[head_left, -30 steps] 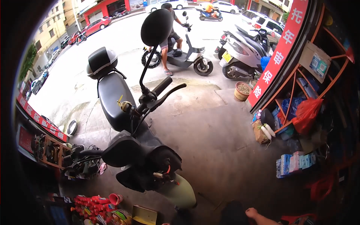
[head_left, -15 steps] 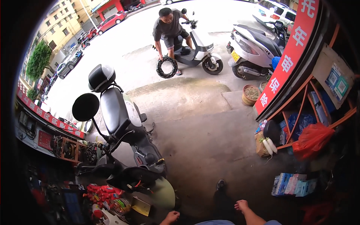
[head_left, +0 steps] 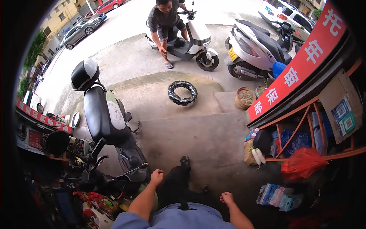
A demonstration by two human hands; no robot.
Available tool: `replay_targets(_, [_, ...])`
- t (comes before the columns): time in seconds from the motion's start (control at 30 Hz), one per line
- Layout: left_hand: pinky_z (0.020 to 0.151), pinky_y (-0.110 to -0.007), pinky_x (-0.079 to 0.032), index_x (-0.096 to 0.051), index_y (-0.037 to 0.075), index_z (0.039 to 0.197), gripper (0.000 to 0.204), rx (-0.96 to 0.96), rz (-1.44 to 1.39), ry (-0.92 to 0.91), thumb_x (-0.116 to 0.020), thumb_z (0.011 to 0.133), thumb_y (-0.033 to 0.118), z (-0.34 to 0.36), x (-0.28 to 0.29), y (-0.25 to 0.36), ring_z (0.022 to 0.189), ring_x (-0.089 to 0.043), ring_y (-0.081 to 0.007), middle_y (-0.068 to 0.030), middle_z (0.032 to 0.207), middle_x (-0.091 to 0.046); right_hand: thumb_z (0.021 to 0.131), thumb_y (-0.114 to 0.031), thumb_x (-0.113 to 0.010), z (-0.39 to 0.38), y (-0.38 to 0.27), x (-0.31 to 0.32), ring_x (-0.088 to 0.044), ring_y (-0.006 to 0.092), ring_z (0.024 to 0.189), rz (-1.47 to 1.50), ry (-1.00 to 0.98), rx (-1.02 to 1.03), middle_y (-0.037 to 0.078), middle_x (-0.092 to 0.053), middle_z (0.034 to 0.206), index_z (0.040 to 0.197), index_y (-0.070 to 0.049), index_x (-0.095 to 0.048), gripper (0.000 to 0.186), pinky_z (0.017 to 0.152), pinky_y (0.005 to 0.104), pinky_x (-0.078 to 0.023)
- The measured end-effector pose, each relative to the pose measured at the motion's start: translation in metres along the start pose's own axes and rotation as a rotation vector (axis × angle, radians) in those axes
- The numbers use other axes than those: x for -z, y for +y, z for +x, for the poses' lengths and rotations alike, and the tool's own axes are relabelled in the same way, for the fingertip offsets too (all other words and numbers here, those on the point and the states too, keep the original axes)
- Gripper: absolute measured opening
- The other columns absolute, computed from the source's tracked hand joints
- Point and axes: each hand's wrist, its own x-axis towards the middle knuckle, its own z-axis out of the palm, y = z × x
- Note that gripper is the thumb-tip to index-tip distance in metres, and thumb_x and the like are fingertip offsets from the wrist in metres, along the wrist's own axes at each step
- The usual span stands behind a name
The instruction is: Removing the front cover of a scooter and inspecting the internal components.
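My left hand (head_left: 156, 178) is at waist height beside the dark scooter, fingers curled in, with nothing visible in it. Away from anything, my right hand (head_left: 227, 198) hangs with its fingers loosely bent and slightly apart, holding nothing. A black ring, apparently a tyre in shiny wrapping (head_left: 183, 102), is over the concrete ramp ahead of me; whether it touches the ground I cannot tell. Beyond it a person (head_left: 164, 23) leans beside a white scooter (head_left: 200, 32), one hand (head_left: 162, 50) lowered and apart from the ring.
A dark scooter with a black seat (head_left: 98, 110) stands close on my left. A larger white scooter (head_left: 248, 47) and a flowerpot (head_left: 244, 100) are ahead right. White radishes (head_left: 258, 156), a red plastic bag (head_left: 303, 164) and tissue packs (head_left: 280, 197) lie on the right.
The wrapped ring has left the other person's hand and come nearer to me. My view has shifted forward and more of my arms shows. My foot has stepped ahead.
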Motion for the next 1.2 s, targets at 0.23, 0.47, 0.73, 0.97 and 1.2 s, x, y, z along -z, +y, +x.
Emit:
replay_targets(0.23, [0.087, -0.042, -0.046, -0.061, 0.008, 0.097, 0.02, 0.111, 0.145, 0.032, -0.052, 0.08, 0.014, 0.214, -0.011, 0.039, 0.099, -0.057, -0.0332, -0.016, 0.099, -0.06, 0.089, -0.011, -0.045, 0.047, -0.109, -0.049, -0.062, 0.0159, 0.062, 0.057, 0.09, -0.114, 0.011, -0.066, 0.081, 0.104, 0.0, -0.057, 0.022, 0.051, 0.0267, -0.049])
replay_targets(0.47, [0.085, -0.042, -0.046, -0.061, 0.01, 0.092, 0.014, -0.17, 0.105, -0.185, -0.056, 0.08, 0.015, 0.349, -0.011, 0.112, 0.095, -0.056, -0.0322, -0.0127, 0.095, -0.06, 0.079, -0.018, -0.059, 0.121, -0.237, -0.087, -0.065, 0.0292, 0.085, -0.665, 0.221, 0.01, 0.015, -0.068, 0.088, 0.093, -0.002, -0.067, 0.022, 0.075, 0.0373, -0.05])
replay_targets(0.73, [0.08, -0.042, -0.046, -0.061, 0.012, 0.089, 0.013, -0.113, 0.128, -0.173, -0.06, 0.076, 0.011, 0.382, -0.004, 0.127, 0.089, -0.055, -0.0315, -0.0109, 0.09, -0.057, 0.081, -0.015, -0.056, 0.302, -0.544, -0.22, -0.061, 0.0305, 0.09, -0.959, 0.088, 0.491, 0.013, -0.064, 0.09, 0.095, -0.006, -0.061, 0.017, 0.08, 0.0404, -0.048])
replay_targets(0.97, [0.069, -0.037, -0.043, -0.062, 0.009, 0.08, 0.007, 0.219, -0.112, 0.033, -0.06, 0.074, 0.006, 0.406, -0.002, 0.141, 0.073, -0.052, -0.0268, -0.0075, 0.075, -0.054, 0.078, -0.028, -0.064, 0.578, -0.627, -0.382, -0.046, 0.0285, 0.111, -1.699, -0.157, 0.81, 0.014, -0.053, 0.114, 0.109, -0.004, -0.052, 0.041, 0.095, 0.0412, -0.034])
replay_targets(1.2, [0.071, -0.041, -0.041, -0.057, 0.004, 0.087, 0.009, 0.419, -0.222, 0.114, -0.05, 0.083, 0.007, 0.404, -0.005, 0.132, 0.077, -0.051, -0.0312, -0.0123, 0.081, -0.055, 0.07, -0.035, -0.075, 0.743, -0.649, -0.521, -0.029, 0.0327, 0.132, -1.603, 0.049, 0.881, 0.022, -0.032, 0.14, 0.138, 0.004, -0.02, 0.096, 0.11, 0.0441, -0.02])
